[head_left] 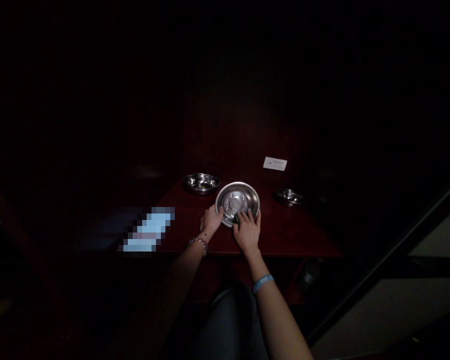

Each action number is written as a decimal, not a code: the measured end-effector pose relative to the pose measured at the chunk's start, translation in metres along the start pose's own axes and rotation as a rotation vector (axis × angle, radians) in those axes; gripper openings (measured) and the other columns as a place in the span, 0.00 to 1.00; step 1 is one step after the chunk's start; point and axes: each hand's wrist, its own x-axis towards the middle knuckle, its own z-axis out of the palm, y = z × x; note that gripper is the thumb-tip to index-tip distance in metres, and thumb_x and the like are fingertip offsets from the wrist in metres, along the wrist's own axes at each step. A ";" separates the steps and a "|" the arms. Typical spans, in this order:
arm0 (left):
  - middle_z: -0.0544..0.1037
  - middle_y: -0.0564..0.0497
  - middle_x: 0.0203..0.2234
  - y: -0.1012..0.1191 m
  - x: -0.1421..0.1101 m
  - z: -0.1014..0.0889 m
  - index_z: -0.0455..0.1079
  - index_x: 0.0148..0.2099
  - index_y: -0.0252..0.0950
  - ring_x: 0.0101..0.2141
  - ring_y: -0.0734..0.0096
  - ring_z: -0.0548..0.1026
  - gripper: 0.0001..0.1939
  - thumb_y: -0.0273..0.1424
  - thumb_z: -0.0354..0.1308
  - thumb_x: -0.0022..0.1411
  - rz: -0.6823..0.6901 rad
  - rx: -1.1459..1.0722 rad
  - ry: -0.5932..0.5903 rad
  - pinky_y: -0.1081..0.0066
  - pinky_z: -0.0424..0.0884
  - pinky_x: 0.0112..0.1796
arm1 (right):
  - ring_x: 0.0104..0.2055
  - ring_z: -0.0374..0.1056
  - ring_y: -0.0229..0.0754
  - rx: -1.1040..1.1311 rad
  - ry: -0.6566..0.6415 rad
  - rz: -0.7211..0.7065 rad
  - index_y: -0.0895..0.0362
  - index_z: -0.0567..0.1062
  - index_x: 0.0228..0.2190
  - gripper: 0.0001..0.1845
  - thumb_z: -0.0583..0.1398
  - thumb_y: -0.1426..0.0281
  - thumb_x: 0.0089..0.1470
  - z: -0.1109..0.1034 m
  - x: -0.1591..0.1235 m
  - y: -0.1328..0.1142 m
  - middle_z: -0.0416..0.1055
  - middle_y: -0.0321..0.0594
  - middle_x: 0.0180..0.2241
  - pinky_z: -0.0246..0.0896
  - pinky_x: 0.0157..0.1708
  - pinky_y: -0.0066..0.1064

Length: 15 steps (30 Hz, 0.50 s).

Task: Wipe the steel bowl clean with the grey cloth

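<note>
A round stainless-steel bowl [252, 194] is tilted so that its inside faces me, above the dark red tabletop [285, 232]. My left hand [211, 220] grips its left rim, thumb over the edge and the other fingers mostly hidden behind. My right hand [247, 232] reaches over the near right rim, with its fingertips inside the bowl. Under those fingertips is a small dark thing [236, 218], mostly covered and too dim to name. A pale patch marks the middle of the bowl's bottom.
A second steel bowl [201, 184] stands at the back left, with a bit of yellow inside. A smaller steel bowl [289, 198] sits to the right. A white label [275, 164] is on the back panel. A dim bottle [309, 276] stands below the tabletop. Dark walls close in both sides.
</note>
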 end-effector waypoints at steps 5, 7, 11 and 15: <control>0.80 0.43 0.44 -0.002 0.002 0.001 0.73 0.51 0.38 0.44 0.63 0.78 0.18 0.40 0.49 0.67 0.004 -0.010 -0.013 0.72 0.70 0.40 | 0.65 0.57 0.50 0.005 -0.025 -0.005 0.56 0.71 0.55 0.23 0.54 0.67 0.58 -0.001 0.000 -0.001 0.69 0.47 0.58 0.24 0.69 0.51; 0.80 0.42 0.44 -0.003 0.002 0.002 0.73 0.51 0.38 0.44 0.62 0.78 0.19 0.40 0.48 0.67 0.010 -0.011 -0.010 0.72 0.71 0.40 | 0.64 0.59 0.49 0.019 -0.045 -0.017 0.56 0.71 0.54 0.23 0.54 0.67 0.58 -0.001 0.000 -0.001 0.70 0.46 0.57 0.23 0.69 0.51; 0.80 0.43 0.44 -0.003 0.002 0.002 0.72 0.51 0.38 0.45 0.62 0.78 0.19 0.40 0.47 0.67 0.018 -0.008 -0.004 0.72 0.70 0.41 | 0.60 0.64 0.45 0.082 -0.097 -0.083 0.56 0.71 0.54 0.23 0.54 0.68 0.58 -0.001 0.001 0.000 0.71 0.45 0.56 0.29 0.69 0.46; 0.80 0.42 0.45 -0.001 0.001 0.001 0.72 0.52 0.37 0.45 0.60 0.78 0.20 0.40 0.47 0.67 0.000 -0.007 -0.008 0.71 0.71 0.41 | 0.60 0.64 0.42 0.155 -0.152 -0.163 0.57 0.68 0.57 0.26 0.54 0.69 0.57 0.000 0.002 0.001 0.69 0.45 0.58 0.39 0.68 0.40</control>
